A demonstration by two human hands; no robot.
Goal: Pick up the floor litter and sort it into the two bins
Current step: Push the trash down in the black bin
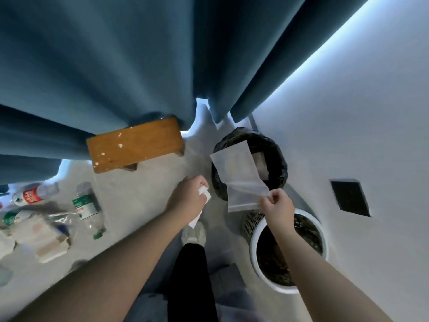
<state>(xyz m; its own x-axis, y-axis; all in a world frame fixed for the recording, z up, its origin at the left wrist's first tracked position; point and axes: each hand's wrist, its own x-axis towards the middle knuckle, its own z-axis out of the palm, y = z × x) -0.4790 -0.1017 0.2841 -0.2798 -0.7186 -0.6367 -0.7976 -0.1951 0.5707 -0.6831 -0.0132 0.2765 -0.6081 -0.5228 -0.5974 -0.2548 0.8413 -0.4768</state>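
Note:
My right hand [277, 209] pinches the lower edge of a clear plastic bag [239, 173], which hangs in front of the black-lined bin [278, 159]. Below it stands a white mesh bin [254, 242] with a dark inside. My left hand [189, 196] grips a piece of white paper [204, 194], left of the black bin. Litter lies on the floor at the left: a plastic bottle with a green label [87, 208], a bottle with a red label [34, 194], crumpled wrappers and a carton [46, 238].
A wooden stool [134, 145] stands by the blue curtain [116, 66], left of the black bin. A white wall with a dark socket plate [349, 197] runs along the right. My shoe [193, 233] and dark trouser leg are below my hands.

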